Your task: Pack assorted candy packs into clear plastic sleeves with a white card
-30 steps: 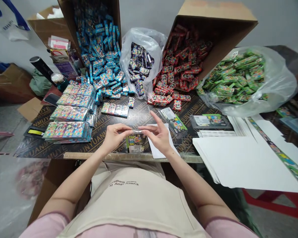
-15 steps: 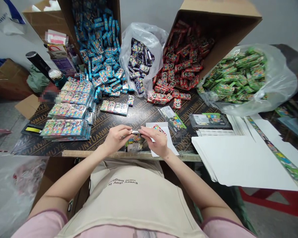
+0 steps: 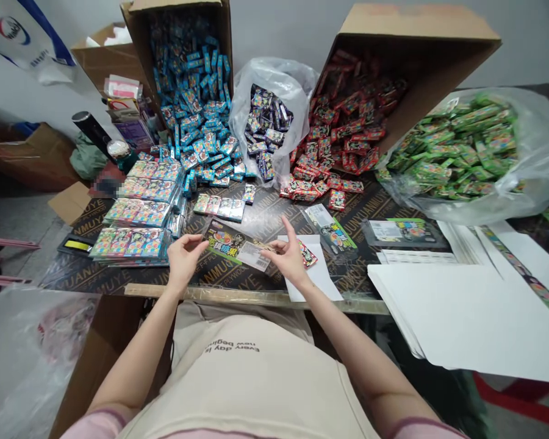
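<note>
A printed plastic bag [image 3: 230, 242], black and green with a white label at its right end, lies spread at a slant between my hands above the table's front. My left hand [image 3: 185, 261] pinches thumb and forefinger together at its left edge. At the label end, my right hand [image 3: 289, 259] grips the bag between thumb and fingers, its forefinger pointing up and away. Beside my right hand, a red packet [image 3: 307, 253] rests on a white sheet [image 3: 318, 277], partly covered by the hand. A row of small packets [image 3: 219, 207] lies beyond the bag.
Stacks of wrapped packet sets [image 3: 130, 244] stand at left. Behind are a box of blue packets [image 3: 196, 110], a bag of purple ones [image 3: 268, 125], a box of red ones [image 3: 348, 122] and a bag of green ones [image 3: 462, 146]. White sheets [image 3: 466, 311] overhang the right edge.
My hands have moved apart, from close together over the bag to its opposite ends. The bag now shows flat and wide between them. The view has shifted slightly.
</note>
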The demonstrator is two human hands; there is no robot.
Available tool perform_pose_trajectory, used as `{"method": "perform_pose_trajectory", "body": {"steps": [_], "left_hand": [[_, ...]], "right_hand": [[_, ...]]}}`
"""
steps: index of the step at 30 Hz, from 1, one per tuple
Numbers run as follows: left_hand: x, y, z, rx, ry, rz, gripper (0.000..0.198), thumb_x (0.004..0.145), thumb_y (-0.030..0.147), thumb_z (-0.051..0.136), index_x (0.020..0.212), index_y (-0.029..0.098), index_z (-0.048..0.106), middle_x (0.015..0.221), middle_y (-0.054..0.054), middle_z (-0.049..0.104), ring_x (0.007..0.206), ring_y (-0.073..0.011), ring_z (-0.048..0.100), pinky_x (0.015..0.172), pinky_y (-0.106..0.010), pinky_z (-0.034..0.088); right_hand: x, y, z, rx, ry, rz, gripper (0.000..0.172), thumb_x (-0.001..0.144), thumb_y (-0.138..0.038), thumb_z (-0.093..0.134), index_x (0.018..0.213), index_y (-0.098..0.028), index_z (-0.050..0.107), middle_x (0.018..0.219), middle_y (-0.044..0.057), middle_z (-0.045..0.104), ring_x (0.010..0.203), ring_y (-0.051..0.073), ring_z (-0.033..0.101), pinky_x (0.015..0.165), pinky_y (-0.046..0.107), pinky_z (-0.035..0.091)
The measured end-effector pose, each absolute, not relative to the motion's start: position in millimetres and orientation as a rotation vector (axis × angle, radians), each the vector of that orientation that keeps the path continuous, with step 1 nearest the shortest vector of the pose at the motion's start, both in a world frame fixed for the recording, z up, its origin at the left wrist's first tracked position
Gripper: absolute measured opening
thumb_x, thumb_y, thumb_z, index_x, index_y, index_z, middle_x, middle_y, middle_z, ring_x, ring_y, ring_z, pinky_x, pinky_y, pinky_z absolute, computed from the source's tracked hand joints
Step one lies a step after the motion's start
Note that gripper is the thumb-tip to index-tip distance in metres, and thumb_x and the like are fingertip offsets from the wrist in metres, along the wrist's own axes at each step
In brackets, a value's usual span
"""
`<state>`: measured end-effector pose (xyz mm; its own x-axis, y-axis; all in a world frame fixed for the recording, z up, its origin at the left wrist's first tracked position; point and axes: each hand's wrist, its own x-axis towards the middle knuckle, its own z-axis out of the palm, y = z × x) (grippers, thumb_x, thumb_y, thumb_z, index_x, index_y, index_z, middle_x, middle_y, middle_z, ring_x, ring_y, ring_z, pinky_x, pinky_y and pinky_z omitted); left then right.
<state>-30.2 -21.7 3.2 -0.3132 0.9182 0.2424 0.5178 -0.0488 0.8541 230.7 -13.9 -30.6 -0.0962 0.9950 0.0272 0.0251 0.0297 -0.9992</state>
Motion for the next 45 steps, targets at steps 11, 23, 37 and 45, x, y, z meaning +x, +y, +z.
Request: {"method": "perform_pose_trajectory", "body": {"steps": [11, 23, 37, 45], "left_hand": [[2.4, -5.5, -47.5, 2.215, 1.569, 0.187, 0.054, 0.078, 0.036, 0.071, 0.127, 0.017, 0.059, 0.119, -0.016, 0.062, 0.114, -0.0299, 0.056, 0.097, -0.044, 0.045], [-36.0, 207.2, -8.4, 1.6, 1.79, 1.511, 0.013, 0.087, 0.012, 0.056, 0.075, 0.009, 0.058, 0.12, -0.021, 0.056, 0.114, -0.0225, 0.052, 0.104, -0.044, 0.035], [29.1, 93.2, -5.7, 1.054, 1.123, 1.299, 0.062, 0.06, 0.025, 0.082, 0.114, 0.017, 0.054, 0.081, 0.001, 0.068, 0.072, -0.0127, 0.067, 0.071, -0.027, 0.053], [49.9, 32.4, 2.2, 0.559, 1.02, 1.084, 0.047, 0.062, 0.028, 0.08, 0.104, 0.014, 0.063, 0.074, 0.0, 0.068, 0.063, -0.0118, 0.065, 0.064, -0.025, 0.053]], "right_hand": [[205.9, 112.4, -42.8, -1.243, -1.989, 0.717, 0.09, 0.074, -0.037, 0.073, 0.15, -0.02, 0.028, 0.127, 0.015, 0.061, 0.113, 0.03, 0.057, 0.092, 0.045, 0.047], [222.6, 172.3, -77.2, -1.498, -2.417, 0.177, 0.056, 0.1, -0.029, 0.028, 0.153, -0.013, 0.02, 0.129, 0.019, 0.061, 0.127, 0.027, 0.05, 0.106, 0.052, 0.029], [221.5, 78.9, -20.1, -1.047, -1.639, 0.889, 0.089, 0.087, -0.043, 0.059, 0.153, -0.021, 0.004, 0.104, 0.008, 0.07, 0.085, 0.019, 0.069, 0.078, 0.034, 0.055], [224.6, 22.9, -19.6, -0.916, -2.108, 0.346, 0.073, 0.086, -0.016, 0.054, 0.151, -0.026, 0.023, 0.118, 0.008, 0.068, 0.108, 0.023, 0.063, 0.097, 0.043, 0.046]]}}
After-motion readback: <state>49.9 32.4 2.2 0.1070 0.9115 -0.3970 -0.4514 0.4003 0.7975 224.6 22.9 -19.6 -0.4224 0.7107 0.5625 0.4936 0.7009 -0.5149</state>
